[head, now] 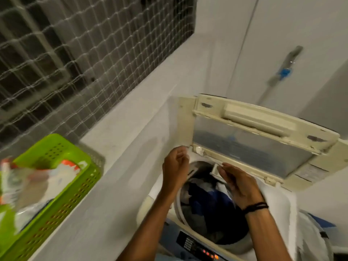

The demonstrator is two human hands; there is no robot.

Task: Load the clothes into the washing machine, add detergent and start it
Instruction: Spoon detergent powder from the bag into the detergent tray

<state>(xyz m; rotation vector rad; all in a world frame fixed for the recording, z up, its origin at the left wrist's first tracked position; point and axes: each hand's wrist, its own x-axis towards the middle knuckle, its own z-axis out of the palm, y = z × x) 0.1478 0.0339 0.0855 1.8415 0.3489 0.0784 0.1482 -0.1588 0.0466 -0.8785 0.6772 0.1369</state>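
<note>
Standing open-lidded, the washing machine (263,129) holds dark clothes (207,206) in its drum, below both hands. The left hand (175,164) curls loosely, holding nothing visible; the right hand (239,183) has fingers together by the small white detergent tray (215,171), contact unclear.

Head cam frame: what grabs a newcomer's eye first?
The bright lime-green perforated plastic basket on the pale ledge at lower left, holding a blurred red-and-white packet, stands out most. Next, the open cream-coloured top-loading washing machine at centre right, lid raised, its drum full of dark blue and grey clothes. Both bare hands, left hand and right hand, hover over the drum's far rim.
</note>
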